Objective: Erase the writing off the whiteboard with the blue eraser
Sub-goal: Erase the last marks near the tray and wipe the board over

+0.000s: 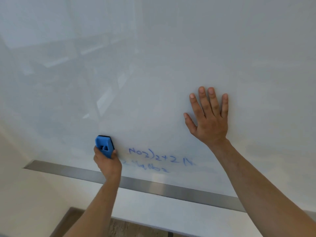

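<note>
Gripping the blue eraser (104, 146) against the whiteboard (153, 57) near its bottom edge, the left hand (106, 162) sits just left of the blue writing (160, 159). The right hand (209, 119) lies flat on the board, fingers spread, above the writing.

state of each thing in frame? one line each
blue eraser: gripped, on the board left of the writing.
left hand: holds the eraser.
right hand: flat on the board, fingers spread, holds nothing.
writing: blue, two lines; top line legible, lower line smeared and faint.
whiteboard: upright, bare above the writing, shows reflections.
metal ledge: along the board's lower edge, nothing on it.
</note>
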`<state>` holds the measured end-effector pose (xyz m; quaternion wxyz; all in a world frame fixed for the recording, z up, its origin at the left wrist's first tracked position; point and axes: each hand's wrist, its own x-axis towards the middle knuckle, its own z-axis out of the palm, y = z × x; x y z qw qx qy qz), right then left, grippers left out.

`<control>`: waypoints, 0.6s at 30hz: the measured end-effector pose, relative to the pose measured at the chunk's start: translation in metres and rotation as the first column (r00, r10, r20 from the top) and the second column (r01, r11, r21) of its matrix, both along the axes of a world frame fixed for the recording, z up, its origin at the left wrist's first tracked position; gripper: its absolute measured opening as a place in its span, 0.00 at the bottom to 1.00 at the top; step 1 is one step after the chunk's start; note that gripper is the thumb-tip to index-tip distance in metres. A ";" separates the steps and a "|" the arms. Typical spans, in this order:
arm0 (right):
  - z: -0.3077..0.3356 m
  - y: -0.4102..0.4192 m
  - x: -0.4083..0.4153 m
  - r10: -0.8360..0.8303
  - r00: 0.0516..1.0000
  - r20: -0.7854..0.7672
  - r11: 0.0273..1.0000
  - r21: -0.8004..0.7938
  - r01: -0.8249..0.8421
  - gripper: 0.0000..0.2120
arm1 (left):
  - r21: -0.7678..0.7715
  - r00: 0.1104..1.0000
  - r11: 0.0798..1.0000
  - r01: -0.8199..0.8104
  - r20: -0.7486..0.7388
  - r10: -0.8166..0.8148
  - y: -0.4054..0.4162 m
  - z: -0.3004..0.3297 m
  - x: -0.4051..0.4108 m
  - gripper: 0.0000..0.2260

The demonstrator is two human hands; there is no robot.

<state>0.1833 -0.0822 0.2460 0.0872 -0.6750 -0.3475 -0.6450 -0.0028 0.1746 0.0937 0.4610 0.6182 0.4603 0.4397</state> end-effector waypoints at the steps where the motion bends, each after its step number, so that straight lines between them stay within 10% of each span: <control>1: -0.001 0.000 0.000 0.001 1.000 0.002 1.000 0.005 -0.001 0.29 | -0.009 1.000 1.000 -0.010 -0.005 0.010 0.006 0.002 -0.001 0.27; 18: 0.000 0.002 -0.001 0.040 0.999 -0.009 0.999 0.019 -0.040 0.30 | 0.471 0.841 0.748 0.468 -0.498 -0.213 -0.098 -0.034 0.014 0.29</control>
